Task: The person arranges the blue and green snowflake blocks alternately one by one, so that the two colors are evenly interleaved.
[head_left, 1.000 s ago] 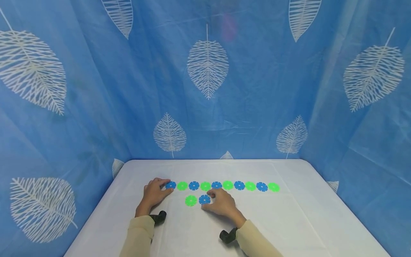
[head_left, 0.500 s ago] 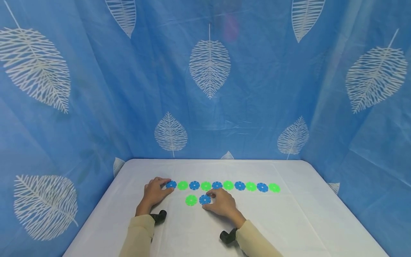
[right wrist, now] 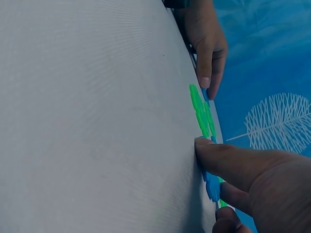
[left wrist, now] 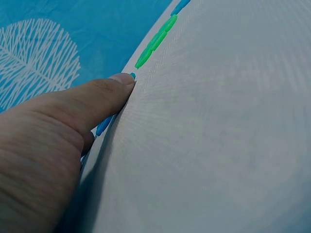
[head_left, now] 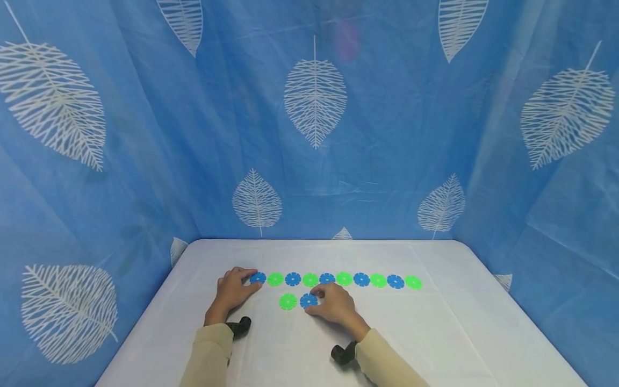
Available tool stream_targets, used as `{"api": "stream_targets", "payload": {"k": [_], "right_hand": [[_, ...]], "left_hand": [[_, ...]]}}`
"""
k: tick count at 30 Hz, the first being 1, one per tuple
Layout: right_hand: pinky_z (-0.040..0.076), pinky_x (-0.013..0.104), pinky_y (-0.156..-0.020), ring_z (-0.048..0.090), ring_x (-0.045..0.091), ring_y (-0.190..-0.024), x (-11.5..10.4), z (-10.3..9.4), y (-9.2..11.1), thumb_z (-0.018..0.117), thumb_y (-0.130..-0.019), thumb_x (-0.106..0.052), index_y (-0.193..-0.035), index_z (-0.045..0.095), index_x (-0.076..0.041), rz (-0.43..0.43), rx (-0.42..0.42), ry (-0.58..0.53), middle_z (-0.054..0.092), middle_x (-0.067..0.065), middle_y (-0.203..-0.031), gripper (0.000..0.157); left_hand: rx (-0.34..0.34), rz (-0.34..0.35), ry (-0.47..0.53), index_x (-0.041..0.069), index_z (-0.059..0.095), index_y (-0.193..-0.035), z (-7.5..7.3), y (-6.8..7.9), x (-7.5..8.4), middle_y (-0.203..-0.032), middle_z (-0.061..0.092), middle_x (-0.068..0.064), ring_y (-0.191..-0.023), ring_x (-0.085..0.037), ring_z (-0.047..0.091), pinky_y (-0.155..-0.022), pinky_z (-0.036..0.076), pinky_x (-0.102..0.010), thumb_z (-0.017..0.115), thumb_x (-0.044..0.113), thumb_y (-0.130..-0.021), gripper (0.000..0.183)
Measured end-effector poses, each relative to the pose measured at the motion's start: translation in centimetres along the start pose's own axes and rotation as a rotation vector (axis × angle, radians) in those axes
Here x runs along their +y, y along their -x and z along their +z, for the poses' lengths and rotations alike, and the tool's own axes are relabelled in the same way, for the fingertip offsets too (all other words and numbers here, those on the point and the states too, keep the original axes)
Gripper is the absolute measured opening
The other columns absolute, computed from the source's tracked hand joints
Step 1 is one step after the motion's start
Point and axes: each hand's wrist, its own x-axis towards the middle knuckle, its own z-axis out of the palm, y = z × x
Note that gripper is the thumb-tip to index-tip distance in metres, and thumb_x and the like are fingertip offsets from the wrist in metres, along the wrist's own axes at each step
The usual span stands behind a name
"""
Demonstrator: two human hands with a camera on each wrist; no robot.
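At the left end of a row of notched plastic discs, my left hand [head_left: 232, 290] holds a blue notched disc [head_left: 258, 278] between thumb and fingers. Closer to me, a second blue notched disc [head_left: 308, 301] lies flat, its right side between the thumb and fingers of my right hand [head_left: 337, 307]. A green notched disc [head_left: 288, 302] is just left of that one, a small gap apart. From the right wrist, the thumb overlaps the near blue disc [right wrist: 212, 188]. In the left wrist view, the thumb [left wrist: 104, 94] hides most of its disc.
The back row alternates blue and green discs across the white table [head_left: 435, 344], ending with a green disc [head_left: 413, 282] at the right. Blue leaf-patterned cloth [head_left: 377, 134] rises behind the table and on both sides. Black wrist mounts [head_left: 343, 355] sit near both sleeves.
The head view shifts very slightly. Both hands and all the discs keep their places.
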Motion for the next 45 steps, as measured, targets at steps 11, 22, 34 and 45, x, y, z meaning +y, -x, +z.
{"api": "stream_targets", "payload": {"k": [11, 22, 34, 45], "right_hand": [[0.051, 0.035, -0.074, 0.063, 0.011, -0.088, 0.0, 0.1, 0.1, 0.088, -0.07, -0.043, -0.109, 0.074, -0.019, -0.021, 0.026, -0.037, 0.071, -0.006, -0.096, 0.048], [0.046, 0.024, -0.061, 0.061, 0.003, -0.077, 0.0, 0.1, 0.1, 0.088, -0.069, -0.048, -0.106, 0.077, -0.021, -0.147, 0.124, 0.095, 0.071, -0.011, -0.087, 0.047], [0.045, 0.023, -0.054, 0.063, 0.005, -0.07, -0.7, -0.3, 0.2, 0.087, -0.069, -0.05, -0.099, 0.081, -0.018, -0.3, 0.221, 0.305, 0.075, -0.006, -0.084, 0.044], [0.038, 0.019, -0.05, 0.056, 0.003, -0.062, -1.0, -0.6, 0.2, 0.084, -0.069, -0.053, -0.094, 0.08, -0.018, -0.335, 0.231, 0.388, 0.076, -0.004, -0.083, 0.043]], "left_hand": [[0.001, 0.011, -0.001, 0.021, 0.068, -0.13, 0.2, -0.3, -0.4, -0.123, 0.062, -0.009, -0.117, -0.03, 0.054, -0.093, 0.035, -0.049, 0.076, 0.044, -0.086, 0.051], [0.006, 0.022, -0.001, 0.019, 0.069, -0.13, 0.0, -0.2, 0.0, -0.121, 0.063, -0.011, -0.115, -0.031, 0.054, -0.092, 0.035, -0.05, 0.076, 0.042, -0.086, 0.05], [0.002, 0.009, -0.011, 0.02, 0.068, -0.131, 0.0, -0.3, -0.1, -0.123, 0.063, -0.011, -0.118, -0.031, 0.054, -0.093, 0.035, -0.05, 0.076, 0.043, -0.086, 0.051], [0.006, 0.027, -0.016, 0.018, 0.068, -0.13, 0.0, -0.3, -0.1, -0.123, 0.063, -0.012, -0.117, -0.033, 0.054, -0.091, 0.035, -0.05, 0.075, 0.043, -0.086, 0.051]]}}
